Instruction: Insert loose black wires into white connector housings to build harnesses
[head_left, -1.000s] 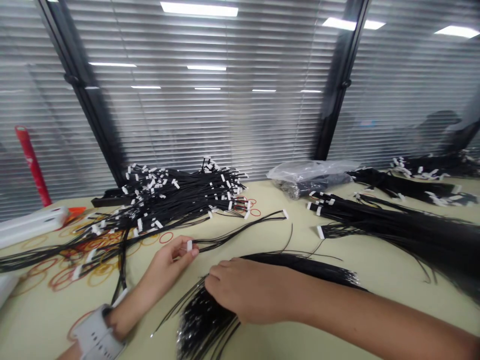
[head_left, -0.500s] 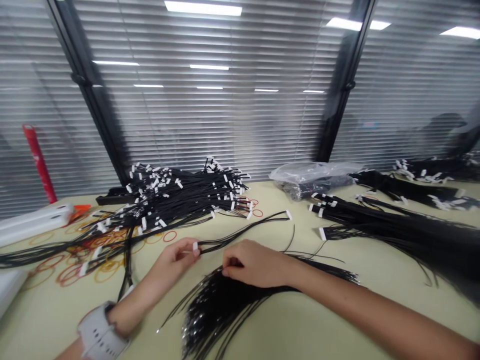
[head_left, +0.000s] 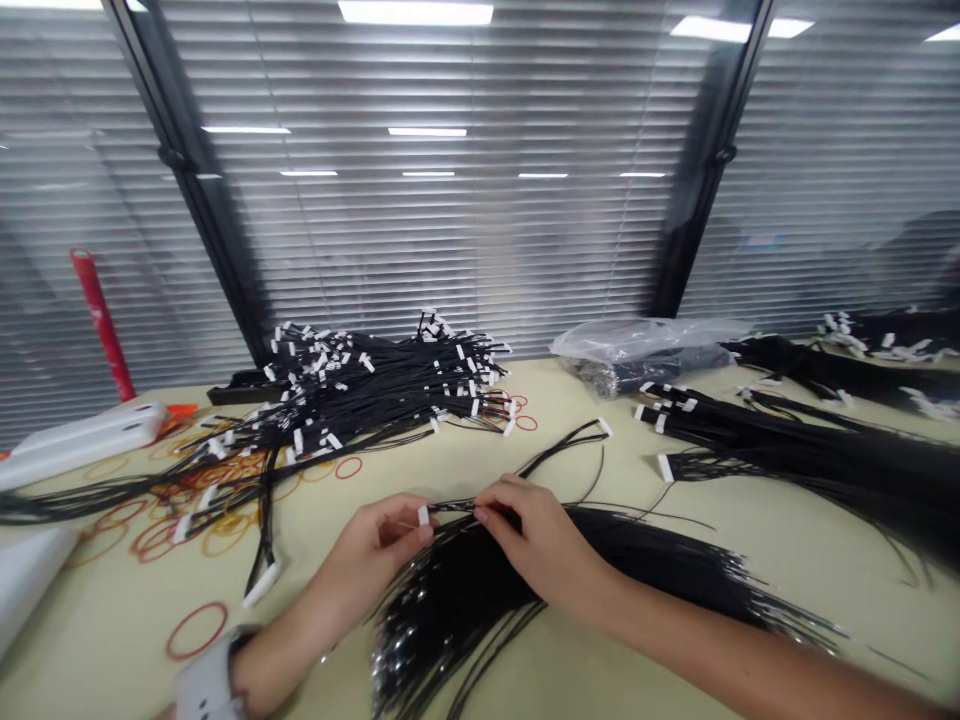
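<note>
Between the thumb and fingers of my left hand [head_left: 379,545] is the white connector [head_left: 424,516] at one end of a black wire harness [head_left: 551,455]. My right hand [head_left: 544,540] pinches the harness's wires just right of that connector. From there the wires run back to a second white connector [head_left: 604,428] lying on the table. Beneath both hands spreads a thick bundle of loose black wires [head_left: 675,560] with shiny metal tips. Whether a single loose wire is also between my fingers is too small to tell.
A heap of finished-looking black harnesses [head_left: 375,385] lies at the back left. Red and yellow rubber bands [head_left: 196,630] are scattered on the left. More harnesses [head_left: 795,455] lie right, near a clear plastic bag [head_left: 649,350]. A red tube [head_left: 103,325] stands by the blinds.
My right hand has moved from the loose wire bundle to the harness and now pinches its wires. My left hand has brought the connector slightly right and down, closer to the right hand.
</note>
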